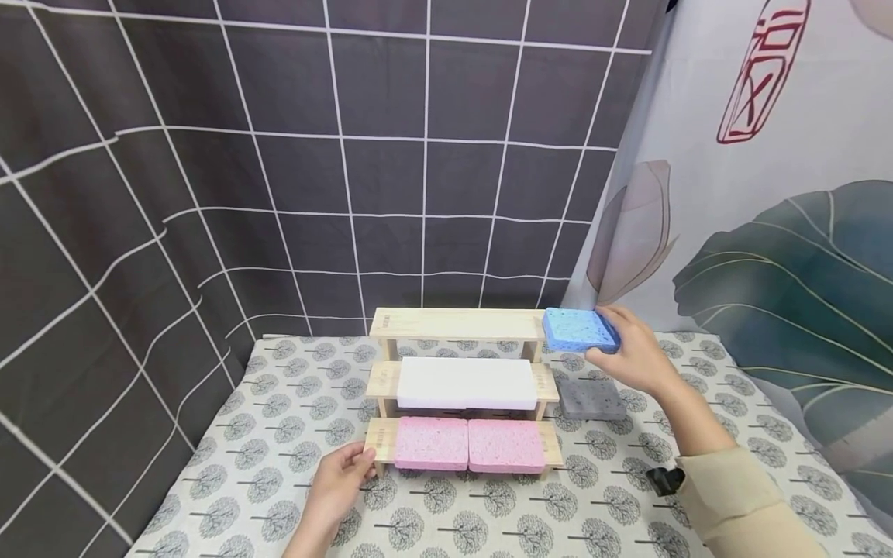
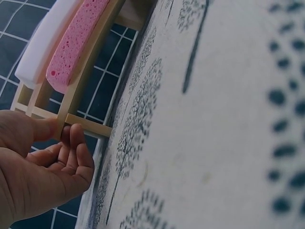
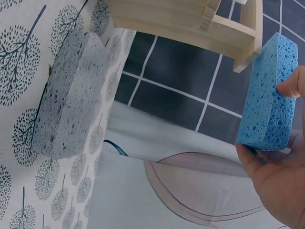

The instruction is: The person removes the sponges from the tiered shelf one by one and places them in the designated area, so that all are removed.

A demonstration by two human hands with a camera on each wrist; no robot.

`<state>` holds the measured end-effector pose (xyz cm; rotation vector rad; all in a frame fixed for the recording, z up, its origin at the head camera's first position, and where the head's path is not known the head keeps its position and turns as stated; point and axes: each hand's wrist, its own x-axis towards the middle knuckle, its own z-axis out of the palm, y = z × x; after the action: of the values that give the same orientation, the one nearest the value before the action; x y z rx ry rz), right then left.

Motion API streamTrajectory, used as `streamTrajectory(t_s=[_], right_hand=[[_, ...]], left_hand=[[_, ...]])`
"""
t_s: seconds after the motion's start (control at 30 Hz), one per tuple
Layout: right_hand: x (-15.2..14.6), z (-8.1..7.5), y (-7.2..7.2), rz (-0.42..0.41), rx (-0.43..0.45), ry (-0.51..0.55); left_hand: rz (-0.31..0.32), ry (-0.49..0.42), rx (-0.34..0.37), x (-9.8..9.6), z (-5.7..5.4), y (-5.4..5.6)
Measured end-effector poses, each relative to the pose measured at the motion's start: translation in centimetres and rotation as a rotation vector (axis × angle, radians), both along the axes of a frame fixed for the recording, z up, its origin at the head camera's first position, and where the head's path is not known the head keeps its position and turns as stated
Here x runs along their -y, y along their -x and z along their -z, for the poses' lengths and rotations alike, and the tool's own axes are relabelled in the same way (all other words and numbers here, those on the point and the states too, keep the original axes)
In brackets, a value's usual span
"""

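Note:
A blue sponge is gripped between thumb and fingers of my right hand, at the right end of the top step of a small three-step wooden rack. In the right wrist view the sponge stands close beside the end of the wooden board. My left hand pinches the left end of the lowest step, thumb on top and fingers curled below. Two pink sponges lie side by side on that step. White rectangular pads fill most of the middle step.
A grey sponge lies on the tree-patterned cloth, right of the rack. Behind hangs a dark curtain with a white grid. A pale curtain with leaf prints hangs at the right.

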<state>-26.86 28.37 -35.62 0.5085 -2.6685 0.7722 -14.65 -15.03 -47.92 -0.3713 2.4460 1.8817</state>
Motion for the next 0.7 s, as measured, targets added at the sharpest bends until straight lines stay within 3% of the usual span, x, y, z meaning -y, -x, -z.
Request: streamTrajectory(t_s=[0.7], right_hand=[[-2.3, 1.0, 0.0, 0.033, -0.017, 0.000]], left_hand=[[0.003, -0.013, -0.019, 0.0, 0.0, 0.0]])
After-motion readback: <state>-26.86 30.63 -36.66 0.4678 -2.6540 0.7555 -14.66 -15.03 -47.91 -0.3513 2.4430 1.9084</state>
